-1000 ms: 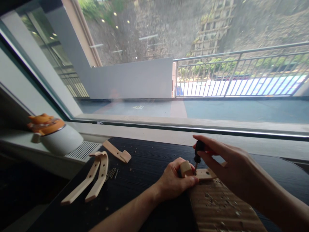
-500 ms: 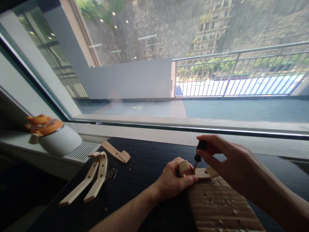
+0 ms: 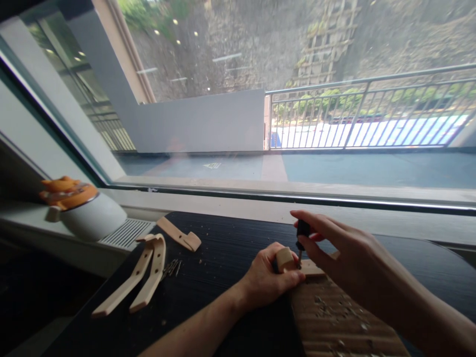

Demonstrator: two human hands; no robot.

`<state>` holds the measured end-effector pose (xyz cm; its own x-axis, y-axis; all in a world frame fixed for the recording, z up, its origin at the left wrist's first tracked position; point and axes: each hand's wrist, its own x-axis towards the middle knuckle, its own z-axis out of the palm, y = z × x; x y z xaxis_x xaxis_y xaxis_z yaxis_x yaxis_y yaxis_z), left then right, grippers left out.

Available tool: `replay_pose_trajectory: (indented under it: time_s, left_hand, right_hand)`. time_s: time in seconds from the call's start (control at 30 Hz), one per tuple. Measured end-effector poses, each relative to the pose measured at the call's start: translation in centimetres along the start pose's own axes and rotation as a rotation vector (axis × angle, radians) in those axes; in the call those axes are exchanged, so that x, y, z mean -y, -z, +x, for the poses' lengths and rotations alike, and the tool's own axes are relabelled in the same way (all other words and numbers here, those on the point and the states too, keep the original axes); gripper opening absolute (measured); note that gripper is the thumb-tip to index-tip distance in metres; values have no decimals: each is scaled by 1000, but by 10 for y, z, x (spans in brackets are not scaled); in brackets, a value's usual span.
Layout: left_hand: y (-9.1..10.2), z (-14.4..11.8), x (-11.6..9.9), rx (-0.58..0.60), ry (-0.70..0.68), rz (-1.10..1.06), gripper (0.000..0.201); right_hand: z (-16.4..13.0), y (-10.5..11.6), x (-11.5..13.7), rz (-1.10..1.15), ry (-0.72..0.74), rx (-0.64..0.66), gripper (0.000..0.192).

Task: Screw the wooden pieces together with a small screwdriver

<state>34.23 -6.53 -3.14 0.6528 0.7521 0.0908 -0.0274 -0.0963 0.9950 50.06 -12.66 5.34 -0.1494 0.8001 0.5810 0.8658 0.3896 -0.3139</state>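
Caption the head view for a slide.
Left hand steadies a wooden piece on the black table while right hand sets a screwdriver into it.

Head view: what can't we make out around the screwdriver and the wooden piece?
- Screwdriver tip and any screw head: too small, partly behind the right hand.
- Wooden piece: near end covered by the left hand, far end by the right.
- Corrugated board: cut off by the bottom edge.
- Small screws: too small to count.

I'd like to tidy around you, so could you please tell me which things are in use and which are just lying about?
In use: left hand gripping the hooked pale wooden piece; right hand with black-handled screwdriver; brown corrugated cardboard sheet.

Lying about: three curved wooden pieces; small metal screws; white pot with orange lid.
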Motion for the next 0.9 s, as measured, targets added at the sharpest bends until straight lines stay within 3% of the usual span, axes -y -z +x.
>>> replay_pose_trajectory:
  time_s: [0.1, 0.73, 0.9]
  left_hand:
    - [0, 0, -1, -2, 13, 3, 20]
    - [1, 0, -1, 9, 34, 29, 22]
    - [1, 0, 1, 12, 20, 26, 21]
  right_hand:
    - [-1, 2, 0, 10, 36, 38, 36]
    - [0, 7, -10, -67, -63, -82, 26]
    - [1, 3, -9, -69, -81, -82, 31]
